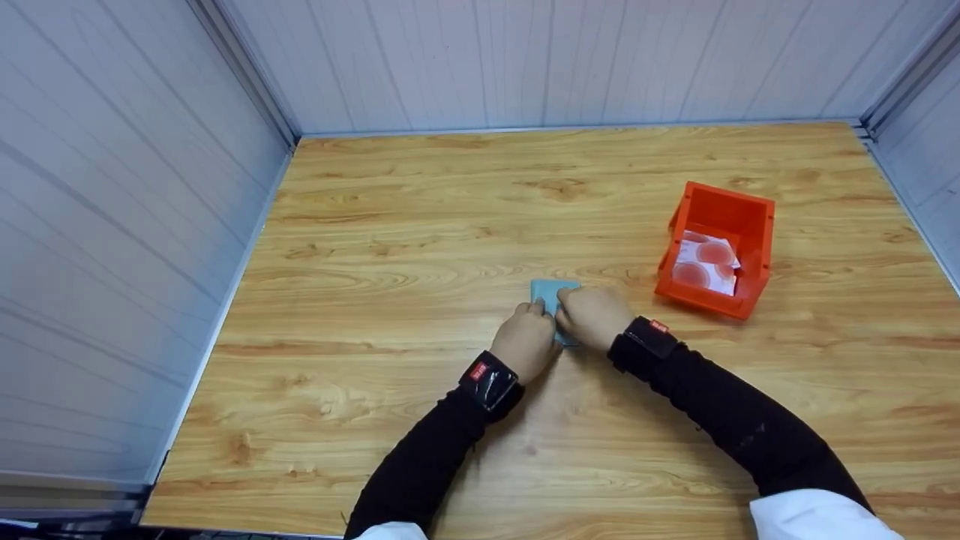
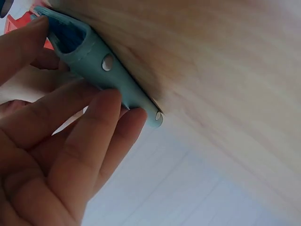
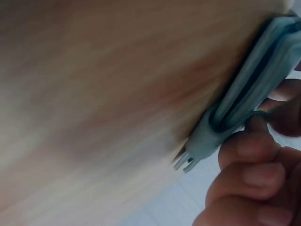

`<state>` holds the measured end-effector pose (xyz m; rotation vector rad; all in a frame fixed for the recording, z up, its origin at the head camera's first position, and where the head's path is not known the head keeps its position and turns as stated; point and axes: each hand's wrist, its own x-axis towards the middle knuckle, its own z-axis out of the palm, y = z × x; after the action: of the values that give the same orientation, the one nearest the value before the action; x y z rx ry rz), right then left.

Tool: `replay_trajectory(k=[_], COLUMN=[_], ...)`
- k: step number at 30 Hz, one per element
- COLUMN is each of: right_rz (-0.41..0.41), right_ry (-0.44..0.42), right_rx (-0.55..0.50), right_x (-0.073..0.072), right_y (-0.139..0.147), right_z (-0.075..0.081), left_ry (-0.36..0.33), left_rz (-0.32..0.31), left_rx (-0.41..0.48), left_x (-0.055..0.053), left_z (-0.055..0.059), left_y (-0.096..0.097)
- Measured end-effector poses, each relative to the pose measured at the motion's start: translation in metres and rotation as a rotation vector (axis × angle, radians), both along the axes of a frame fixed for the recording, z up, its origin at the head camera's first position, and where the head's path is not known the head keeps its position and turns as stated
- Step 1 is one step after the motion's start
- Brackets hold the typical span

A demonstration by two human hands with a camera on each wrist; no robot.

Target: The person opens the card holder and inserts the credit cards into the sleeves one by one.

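A small teal wallet (image 1: 547,291) lies on the wooden table, between my two hands. My left hand (image 1: 525,341) holds its left side; in the left wrist view the thumb is at the open end of the wallet (image 2: 89,61) and fingertips touch its side below a metal snap. From the right, my right hand (image 1: 598,316) pinches a thin teal edge or flap of it between thumb and forefinger. The right wrist view shows the folded layers of the wallet (image 3: 207,136) and a small metal piece at one end. Both hands cover much of the wallet in the head view.
An orange-red plastic bin (image 1: 759,259) stands to the right of my right hand, with white packets (image 1: 703,274) marked by red circles inside. The wooden table (image 1: 390,247) is bounded by pale panel walls (image 1: 480,67) at the back and sides.
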<state>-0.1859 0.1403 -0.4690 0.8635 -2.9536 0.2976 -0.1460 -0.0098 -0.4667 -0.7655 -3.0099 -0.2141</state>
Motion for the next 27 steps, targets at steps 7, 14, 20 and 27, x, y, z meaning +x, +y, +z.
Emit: replay_trajectory(k=[7, 14, 20, 27], right_rz=[-0.027, -0.082, -0.181, -0.244], right_ry=[-0.075, -0.218, -0.309, -0.289], right_rx=[-0.065, -0.153, -0.226, -0.132], right_x=[-0.002, -0.008, -0.013, -0.006], right_y=[0.003, 0.011, 0.035, 0.064], right_z=[0.001, 0.008, 0.022, 0.024], left_ry=[0.044, 0.028, 0.008, -0.024], left_rz=[-0.013, 0.005, 0.020, 0.021], left_rx=[-0.045, -0.060, -0.070, -0.060], left_x=[0.001, 0.001, 0.002, 0.001], left_z=[0.000, 0.002, 0.003, 0.003], left_y=[0.001, 0.002, 0.003, 0.001])
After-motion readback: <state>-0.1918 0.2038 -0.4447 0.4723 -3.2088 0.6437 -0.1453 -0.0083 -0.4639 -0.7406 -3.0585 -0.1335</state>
